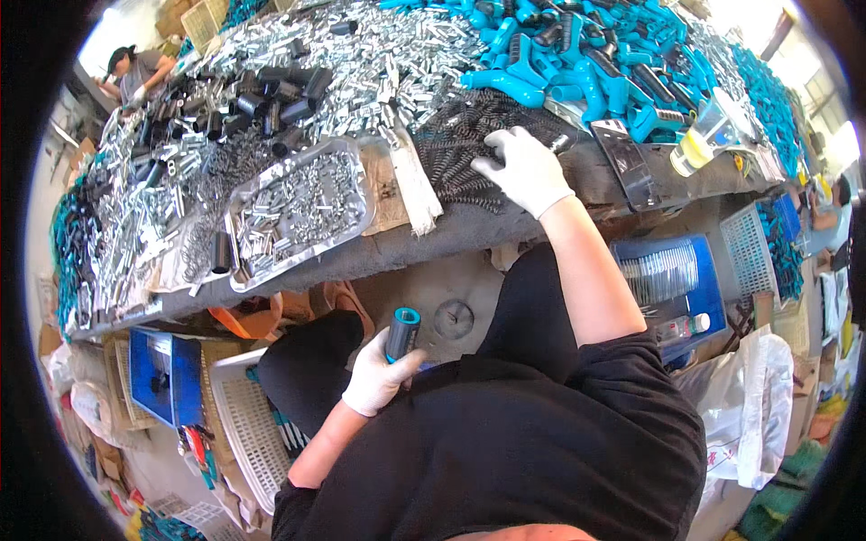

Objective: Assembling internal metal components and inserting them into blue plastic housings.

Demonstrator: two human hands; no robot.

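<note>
Above my lap, my left hand (377, 377), in a white glove, is wrapped round a black and teal cylindrical handle (403, 334). The handle stands nearly upright, with its open teal end facing up. My right hand (526, 169), also gloved, is over a pile of black coil springs (460, 135) at the table's near edge. Its thumb and fingers are bent but apart, and I see nothing between them. A small metal piece (561, 142) lies just past the hand. Right of it rests a dark flat phone-like slab (624, 164).
Teal handle shells (591, 72) are heaped beyond my right hand. A metal tray (302, 212) of small parts sits left, near black tubes (280, 104). A clear cup (695, 149) leans at the right edge. Blue crates (699, 270) stand below. Other people (140, 77) work further off.
</note>
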